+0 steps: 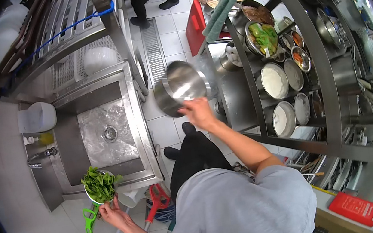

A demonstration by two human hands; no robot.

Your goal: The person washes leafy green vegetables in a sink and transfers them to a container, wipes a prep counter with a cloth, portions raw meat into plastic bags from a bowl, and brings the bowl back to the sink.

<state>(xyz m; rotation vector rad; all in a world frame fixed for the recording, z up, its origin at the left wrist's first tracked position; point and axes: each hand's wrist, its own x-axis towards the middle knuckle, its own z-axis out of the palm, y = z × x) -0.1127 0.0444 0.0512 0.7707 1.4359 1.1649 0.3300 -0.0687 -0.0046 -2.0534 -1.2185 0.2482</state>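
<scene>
Evenly matched care suited both loads. At eight o'clock, the left hand point(111, 213) had its fingers clamped on the edge of a bowl point(92, 199) heaped with leafy greens point(101, 184), near the sink's corner; keeping it level looked like the best guard against dropped leaves. Just above centre, towards twelve, the right hand point(199, 114) had its fingers pinched on the edge of a blurred steel pot point(187, 81), which hung tilted above the floor; a one-edge hold like that called for a firm grip and a path clear of the worktop.

As for the surroundings, the steel sink point(139, 122) stood at nine o'clock, its basin wet-looking around the drain. At eleven, a floor grate point(154, 50) ran through white tiles point(157, 136), with another person's legs point(137, 3) beyond. The steel worktop point(235, 96) lay towards three, and past its frame point(248, 67) sat pots of white contents point(275, 81). At four lay a red folder point(355, 209).
</scene>
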